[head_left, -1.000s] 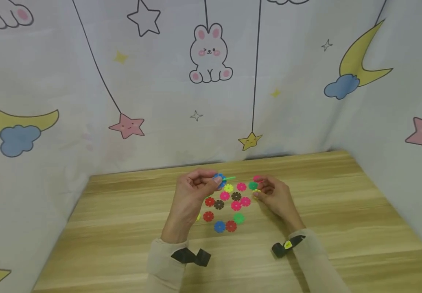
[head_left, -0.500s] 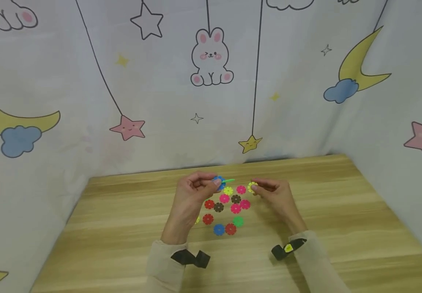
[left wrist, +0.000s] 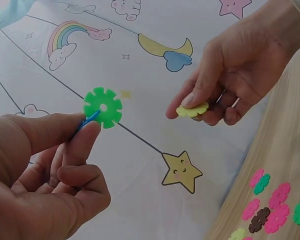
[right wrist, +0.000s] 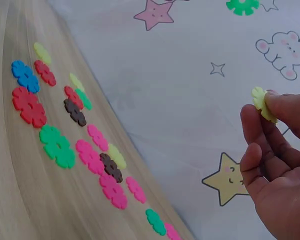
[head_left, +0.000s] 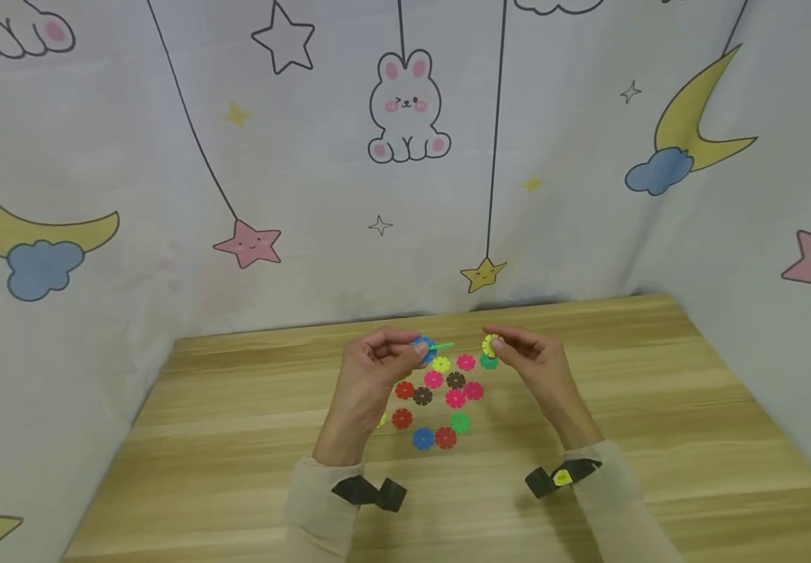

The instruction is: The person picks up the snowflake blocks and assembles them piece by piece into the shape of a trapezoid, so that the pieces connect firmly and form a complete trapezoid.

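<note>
My left hand (head_left: 368,379) pinches a blue notched flower disc (head_left: 425,350) between thumb and index finger, held above the table. Slotted crosswise into it is a green flower disc (left wrist: 112,104), broad face showing in the left wrist view and edge-on in the head view. Facing it from the right, my right hand (head_left: 540,377) pinches a yellow flower disc (right wrist: 259,100) between thumb and fingers. A gap separates the yellow disc from the green one. In the left wrist view the yellow disc lies nearly flat in the fingertips.
Several loose flower discs lie on the wooden table below the hands, among them a blue one (head_left: 423,439), a red one (head_left: 402,419) and a brown one (head_left: 456,381). A patterned cloth (head_left: 321,281) rises behind the table's back edge (head_left: 588,302).
My right hand has lifted the yellow disc up from among the discs at the far right of the group. The left hand stays nearly still with the blue and green discs.
</note>
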The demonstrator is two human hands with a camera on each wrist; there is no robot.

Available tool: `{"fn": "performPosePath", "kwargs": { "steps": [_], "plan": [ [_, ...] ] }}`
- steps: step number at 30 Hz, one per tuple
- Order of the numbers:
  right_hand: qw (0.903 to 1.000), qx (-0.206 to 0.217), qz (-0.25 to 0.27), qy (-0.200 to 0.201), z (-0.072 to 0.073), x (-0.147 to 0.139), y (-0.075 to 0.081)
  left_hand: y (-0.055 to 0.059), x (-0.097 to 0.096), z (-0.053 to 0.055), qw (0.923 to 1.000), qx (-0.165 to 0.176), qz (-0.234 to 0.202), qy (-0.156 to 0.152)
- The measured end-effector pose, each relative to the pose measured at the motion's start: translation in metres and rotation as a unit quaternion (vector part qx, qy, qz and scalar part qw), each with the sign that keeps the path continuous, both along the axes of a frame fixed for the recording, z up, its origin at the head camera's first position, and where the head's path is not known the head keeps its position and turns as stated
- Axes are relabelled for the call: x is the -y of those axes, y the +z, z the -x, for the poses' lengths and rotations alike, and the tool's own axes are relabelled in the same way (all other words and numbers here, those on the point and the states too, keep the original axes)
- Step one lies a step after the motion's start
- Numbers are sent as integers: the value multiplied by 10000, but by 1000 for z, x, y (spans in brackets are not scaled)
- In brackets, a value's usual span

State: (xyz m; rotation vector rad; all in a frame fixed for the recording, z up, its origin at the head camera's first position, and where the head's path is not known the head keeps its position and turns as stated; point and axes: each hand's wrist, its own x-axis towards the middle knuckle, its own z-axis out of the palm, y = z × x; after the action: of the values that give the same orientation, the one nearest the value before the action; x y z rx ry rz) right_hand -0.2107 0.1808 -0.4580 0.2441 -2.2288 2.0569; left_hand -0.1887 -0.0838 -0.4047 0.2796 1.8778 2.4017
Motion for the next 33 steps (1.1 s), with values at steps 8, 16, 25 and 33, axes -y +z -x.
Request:
{"fn": "performPosePath", "kwargs": {
  "steps": [8,16,25,33],
  "plan": [
    [9995,-217,182,-118,-4,2,15,-1,-3,1,9999,-75,68,-27],
    [9983,-425,394,-57,-9,6,21,-2,-6,2,9999,-98,110,-29],
    [9944,-806,599,330,-16,17,29,-2,-8,-2,9994,-181,299,27],
    [9940,-837,581,399,-18,20,32,-2,-11,-2,9991,-192,382,-2]
  ]
}}
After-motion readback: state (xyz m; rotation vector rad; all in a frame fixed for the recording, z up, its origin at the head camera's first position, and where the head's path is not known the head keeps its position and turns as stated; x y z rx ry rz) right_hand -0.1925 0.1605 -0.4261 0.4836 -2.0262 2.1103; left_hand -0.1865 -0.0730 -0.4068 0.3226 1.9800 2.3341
